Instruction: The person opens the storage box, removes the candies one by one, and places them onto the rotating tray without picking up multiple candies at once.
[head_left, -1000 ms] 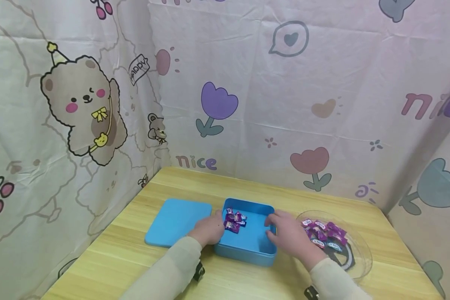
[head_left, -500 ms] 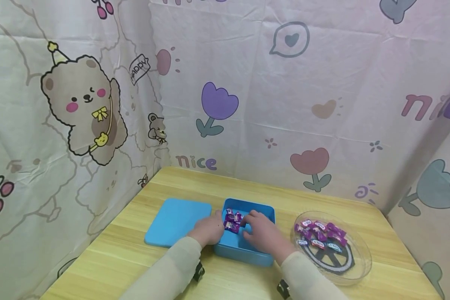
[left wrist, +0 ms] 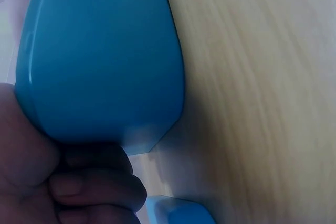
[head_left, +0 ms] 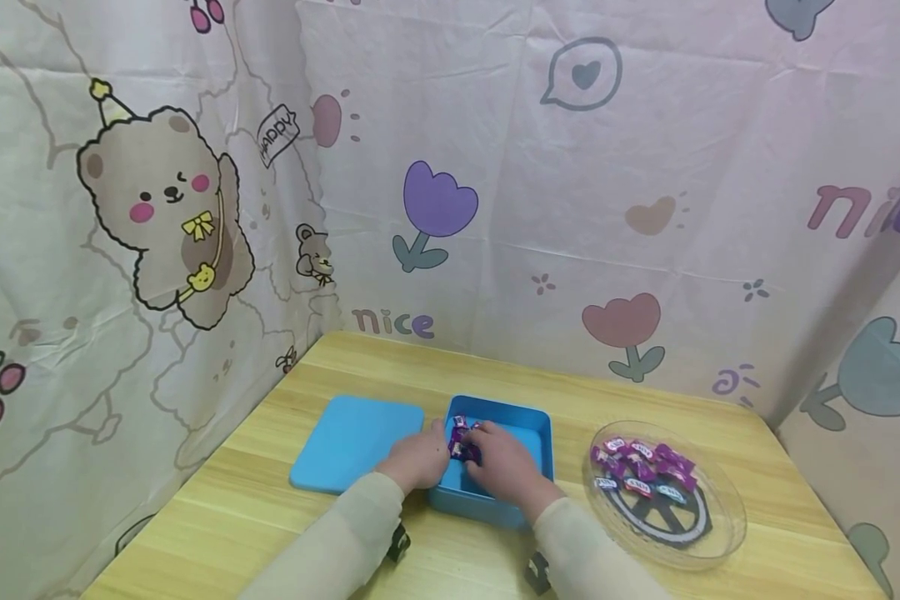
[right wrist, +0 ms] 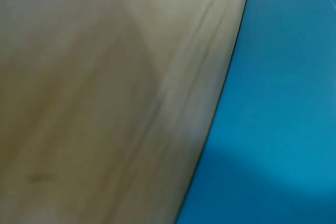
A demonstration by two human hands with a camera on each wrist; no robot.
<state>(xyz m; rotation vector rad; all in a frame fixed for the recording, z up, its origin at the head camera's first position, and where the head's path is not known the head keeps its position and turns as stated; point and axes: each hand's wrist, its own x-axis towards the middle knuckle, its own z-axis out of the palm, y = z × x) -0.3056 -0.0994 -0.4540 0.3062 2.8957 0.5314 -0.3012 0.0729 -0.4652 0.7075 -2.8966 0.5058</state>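
Light-blue, smooth rectangular box (head_left: 476, 504), open-topped, stands on the pale wood-grain counter (head_left: 461, 567); it serves as landmark below.

Left hand (head_left: 417, 458): at the left wall of the box. Left wrist view shows fingers curled against the box's side, thumb side up at the rim; grips the wall.

Right hand (head_left: 506, 467): inside the box, fingers bent downward over small shiny purple wrapped candies (head_left: 457, 440), which lie in the left part of the box, by the left wall. Fingertips hidden among the wrappers; cannot tell whether they pinch a candy. Right wrist view shows only counter and blue box wall clearly.

Left of the box: flat light-blue lid (head_left: 356, 446) with rounded corners, lying on the counter.

Right of the box, apart from it: clear round shallow dish (head_left: 726, 500) with purple, white-labelled wrapped candies (head_left: 645, 469) grouped toward its far side; black-and-white wheel-like pattern (head_left: 669, 518) nearer.

Behind the box: pale printed curtain (head_left: 525, 208).
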